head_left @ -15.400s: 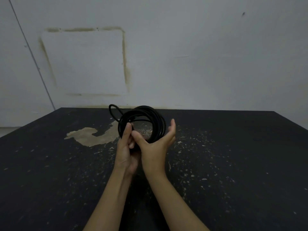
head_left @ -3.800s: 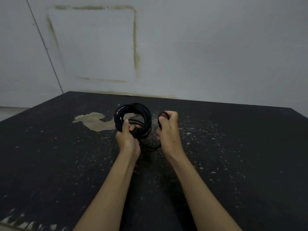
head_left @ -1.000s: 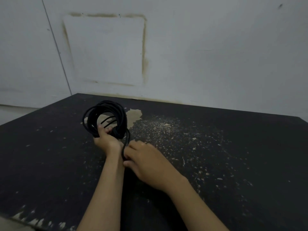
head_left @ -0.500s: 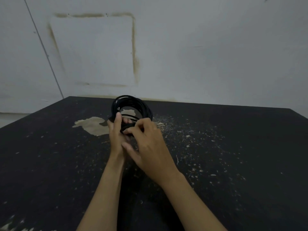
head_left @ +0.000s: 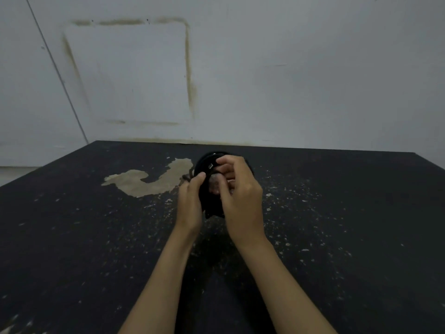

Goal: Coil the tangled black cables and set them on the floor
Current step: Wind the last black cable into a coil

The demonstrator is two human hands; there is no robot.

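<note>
A coil of black cable (head_left: 210, 201) is held upright between both hands above the dark floor (head_left: 96, 237). My left hand (head_left: 190, 203) grips the coil's left side, thumb up against the loops. My right hand (head_left: 240, 198) curls its fingers over the coil's top and right side, and a small metal plug tip (head_left: 210, 166) shows just beside its fingertips. Most of the coil is hidden behind my hands and blends with the floor.
The dark floor is speckled with pale flecks and has a worn tan patch (head_left: 149, 182) to the left of my hands. A white wall (head_left: 265, 80) with a stained square outline rises right behind the floor's far edge.
The coil has sunk lower between my hands, and my right hand has shifted from in front of the loops to over their top and right side. The view has tilted slightly.
</note>
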